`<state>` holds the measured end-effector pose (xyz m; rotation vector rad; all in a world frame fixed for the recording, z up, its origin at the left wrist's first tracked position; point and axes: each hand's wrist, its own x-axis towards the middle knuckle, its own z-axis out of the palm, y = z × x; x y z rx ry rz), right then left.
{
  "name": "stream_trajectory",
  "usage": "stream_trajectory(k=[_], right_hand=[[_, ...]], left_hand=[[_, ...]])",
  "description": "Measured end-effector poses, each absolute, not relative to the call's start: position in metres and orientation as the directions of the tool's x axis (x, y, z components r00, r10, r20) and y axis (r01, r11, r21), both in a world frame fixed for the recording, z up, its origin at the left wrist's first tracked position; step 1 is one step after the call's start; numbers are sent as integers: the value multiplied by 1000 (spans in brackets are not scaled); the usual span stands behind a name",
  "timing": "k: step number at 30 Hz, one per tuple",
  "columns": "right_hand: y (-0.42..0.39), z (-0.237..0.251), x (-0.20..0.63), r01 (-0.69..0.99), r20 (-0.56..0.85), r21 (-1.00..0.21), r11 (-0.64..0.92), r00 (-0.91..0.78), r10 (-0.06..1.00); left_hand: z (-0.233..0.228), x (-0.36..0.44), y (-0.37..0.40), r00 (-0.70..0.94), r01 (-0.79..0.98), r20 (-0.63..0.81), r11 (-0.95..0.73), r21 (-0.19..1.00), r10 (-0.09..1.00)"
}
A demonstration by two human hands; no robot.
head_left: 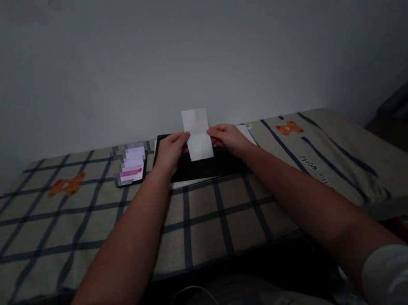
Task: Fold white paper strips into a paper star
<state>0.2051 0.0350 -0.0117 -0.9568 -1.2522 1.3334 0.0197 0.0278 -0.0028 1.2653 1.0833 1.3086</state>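
Both hands meet just above the middle of the frame on a folded white paper slip, which stands upright between them. The left hand pinches the slip's left edge between thumb and fingertips, and the right hand pinches its right edge the same way; the remaining fingers curl under, so neither hand is spread flat. The slip rises above the knuckles against the pale wall, and faint crease lines cross its upper half.

Under the hands lies a black board or folder, flat on the bed, with the corner of a white sheet showing past its right side. Just left of it, touching or nearly touching, is a phone with a lit, blurred screen. All of this rests on a grey checked bedsheet with dark blue lines and small orange bear prints, one at the left and one at the upper right.

By the look of it, the work is partway through a fold: the slip is narrow and held up for alignment rather than pressed down. The next move would seem to call for matched edges and a firm surface such as the black board to set a crease.
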Motion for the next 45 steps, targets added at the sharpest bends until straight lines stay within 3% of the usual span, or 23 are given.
stream_trajectory(k=[10,21,27,34,37,41,45], right_hand=[[39,-15,205,-39,258,-966,256,-92,962],[38,-13,207,32,307,-950,311,-93,947],[40,-15,210,115,366,-919,378,-114,924],[36,-9,212,296,490,-808,510,-145,860],[34,-7,211,334,535,-759,559,-169,828],[32,-7,210,321,464,-811,488,-152,872],[31,-6,209,305,416,-842,445,-157,896]], left_hand=[[-1,19,29,-77,87,303,-297,951,950],[-2,15,31,74,172,373,-380,909,925],[3,10,29,112,447,499,-492,747,859],[7,11,27,94,465,578,-549,694,811],[6,12,26,79,429,559,-534,729,826],[5,14,23,61,391,425,-414,822,903],[6,16,20,138,357,383,-406,841,913]])
